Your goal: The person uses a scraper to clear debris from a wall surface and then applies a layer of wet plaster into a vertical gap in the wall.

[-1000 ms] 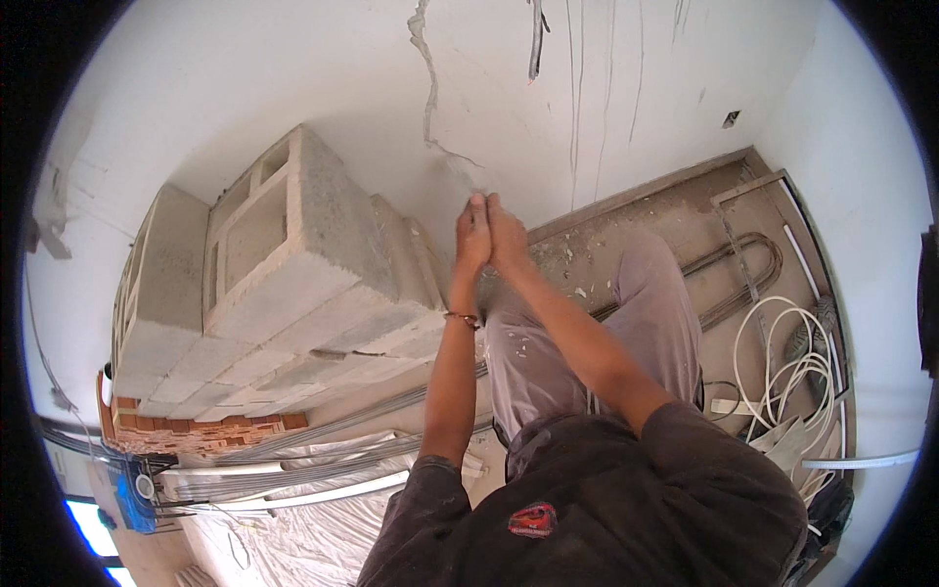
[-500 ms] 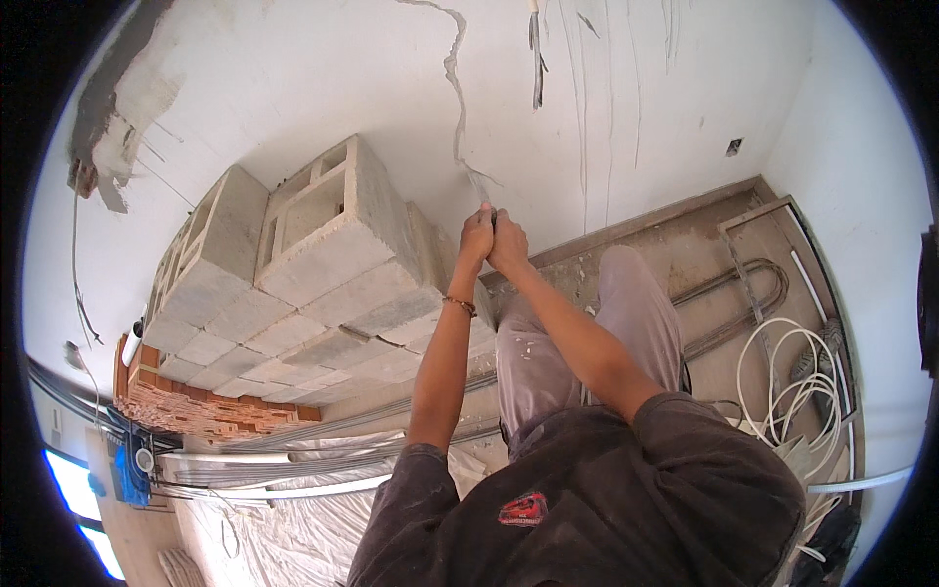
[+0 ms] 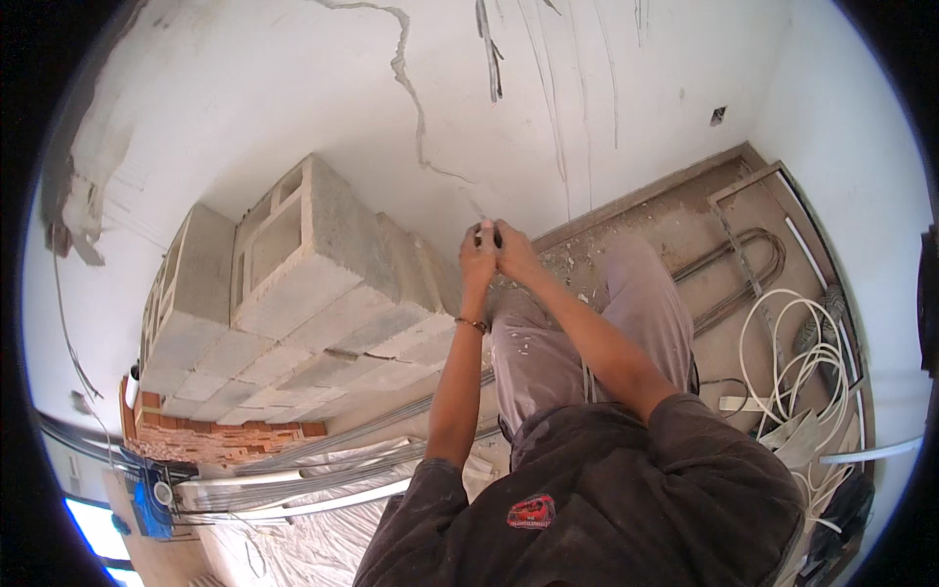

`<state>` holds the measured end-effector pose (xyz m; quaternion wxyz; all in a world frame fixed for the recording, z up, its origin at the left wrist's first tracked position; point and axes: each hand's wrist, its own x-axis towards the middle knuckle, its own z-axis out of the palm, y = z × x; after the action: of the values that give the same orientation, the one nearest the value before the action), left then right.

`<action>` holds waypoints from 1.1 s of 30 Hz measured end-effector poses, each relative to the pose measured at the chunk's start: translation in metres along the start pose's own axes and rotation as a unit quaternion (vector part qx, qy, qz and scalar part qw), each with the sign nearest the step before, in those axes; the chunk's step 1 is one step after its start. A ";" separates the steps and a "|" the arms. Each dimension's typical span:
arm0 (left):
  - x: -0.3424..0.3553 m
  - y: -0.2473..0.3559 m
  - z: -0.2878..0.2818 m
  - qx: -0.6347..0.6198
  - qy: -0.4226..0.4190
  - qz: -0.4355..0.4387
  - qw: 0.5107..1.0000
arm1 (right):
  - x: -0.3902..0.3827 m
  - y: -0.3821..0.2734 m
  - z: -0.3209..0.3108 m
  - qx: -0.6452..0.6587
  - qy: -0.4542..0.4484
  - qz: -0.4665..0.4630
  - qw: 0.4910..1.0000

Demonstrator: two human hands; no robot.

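My left hand (image 3: 476, 256) and my right hand (image 3: 515, 254) are closed together around a slim hand tool with a dark handle (image 3: 498, 236). Its thin greyish tip (image 3: 478, 209) points at the white wall (image 3: 528, 157), just below the lower end of a jagged crack (image 3: 421, 127). Fingers cover most of the tool, so I cannot tell its exact kind. A beaded bracelet (image 3: 471, 324) circles my left wrist.
Stacked concrete blocks (image 3: 293, 293) stand close on the left, with reddish bricks (image 3: 215, 440) beyond. Rubble and dust lie on the floor by the wall. Coiled white cable (image 3: 782, 421) and a metal frame (image 3: 734, 245) are on the right. Long pipes (image 3: 323, 479) lie behind on the left.
Both hands have come slightly lower and nearer to me, still gripping the tool. The view has shifted, so the crack and blocks appear further left.
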<state>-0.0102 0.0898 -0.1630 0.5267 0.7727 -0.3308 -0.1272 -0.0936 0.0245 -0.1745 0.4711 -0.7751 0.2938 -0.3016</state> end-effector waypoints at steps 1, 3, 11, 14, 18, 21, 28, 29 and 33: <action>0.004 0.010 -0.008 -0.001 0.018 0.015 1.000 | 0.007 -0.011 0.000 0.013 -0.001 0.005 1.000; 0.011 0.003 -0.016 -0.006 0.010 0.010 1.000 | 0.017 -0.030 0.009 0.039 -0.017 0.007 0.999; -0.048 -0.091 0.030 0.107 -0.046 0.009 0.993 | -0.057 0.104 0.037 -0.040 0.032 0.011 0.999; -0.105 -0.077 0.020 0.037 -0.127 -0.051 0.990 | -0.104 0.152 0.002 -0.018 0.003 0.087 0.996; -0.131 0.005 -0.087 0.186 0.117 0.167 0.961 | -0.100 0.188 -0.049 0.107 -0.077 0.242 0.961; -0.116 0.085 -0.195 0.116 0.386 0.353 0.844 | -0.098 0.129 -0.051 0.135 -0.080 0.207 0.966; -0.049 0.125 -0.252 0.342 0.495 0.418 0.681 | -0.089 0.155 -0.031 -0.054 -0.126 0.140 0.981; -0.044 0.118 -0.254 0.338 0.500 0.418 0.679 | -0.096 0.162 -0.033 -0.075 -0.135 0.150 0.977; -0.027 0.111 -0.252 0.332 0.543 0.440 0.634 | -0.121 0.188 -0.036 -0.130 -0.110 0.157 0.973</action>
<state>0.0647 0.2659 0.0365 0.3132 0.5885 -0.3058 0.6798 -0.2306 0.0218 -0.3548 0.4369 -0.8025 0.3948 -0.0963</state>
